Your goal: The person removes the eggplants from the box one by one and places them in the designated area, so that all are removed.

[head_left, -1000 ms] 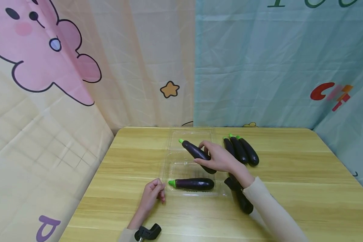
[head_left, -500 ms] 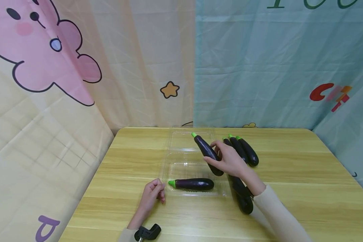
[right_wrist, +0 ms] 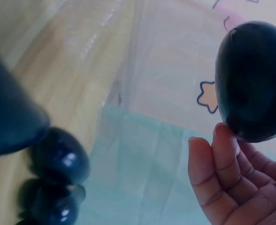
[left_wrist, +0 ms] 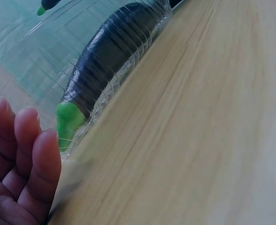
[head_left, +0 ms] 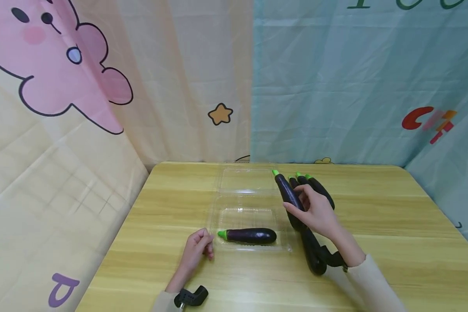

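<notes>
My right hand grips a dark purple eggplant between thumb and fingers, its green stem end pointing away to the back. In the right wrist view the rounded end of this held eggplant rises above the fingers. A second eggplant lies crosswise in the near part of a clear plastic clamshell box, green end to the left. Beside that box's left edge, my left hand rests with loosely bent fingers. The left wrist view shows those fingers holding nothing.
Several eggplants lie at the back right, partly hidden by the right hand. One more eggplant lies nearer, right of the box, under the right wrist. The box's lid lies open toward the back. Printed curtains hang behind the wooden table.
My right hand has carried the eggplant rightward from over the box to beside the back-right eggplants, turning it more lengthwise. The left hand and the eggplant in the box stay in place.
</notes>
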A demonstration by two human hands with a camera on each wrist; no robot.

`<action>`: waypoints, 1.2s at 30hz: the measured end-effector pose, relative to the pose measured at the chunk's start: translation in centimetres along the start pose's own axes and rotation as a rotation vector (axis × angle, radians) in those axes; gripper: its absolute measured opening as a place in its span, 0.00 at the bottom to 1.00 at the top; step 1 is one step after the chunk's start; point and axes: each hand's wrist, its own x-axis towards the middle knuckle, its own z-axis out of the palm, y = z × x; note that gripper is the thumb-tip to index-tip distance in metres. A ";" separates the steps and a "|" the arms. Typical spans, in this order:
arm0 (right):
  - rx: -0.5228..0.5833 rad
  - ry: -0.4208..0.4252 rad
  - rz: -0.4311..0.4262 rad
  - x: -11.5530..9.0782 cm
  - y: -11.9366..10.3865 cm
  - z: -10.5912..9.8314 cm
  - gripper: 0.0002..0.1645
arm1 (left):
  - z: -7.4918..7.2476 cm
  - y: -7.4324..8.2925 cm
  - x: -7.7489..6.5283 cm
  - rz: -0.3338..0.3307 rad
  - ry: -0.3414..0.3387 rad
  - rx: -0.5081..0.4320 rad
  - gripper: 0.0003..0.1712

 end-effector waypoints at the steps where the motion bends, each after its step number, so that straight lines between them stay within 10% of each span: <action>1: -0.001 0.011 0.006 -0.2 0.3 -0.2 0.30 | 0.0 0.0 0.1 0.001 0.002 0.001 0.17; 36: -0.107 -0.023 0.284 -8.7 5.2 -2.4 0.34 | 0.1 -0.1 0.1 -0.009 0.014 0.015 0.18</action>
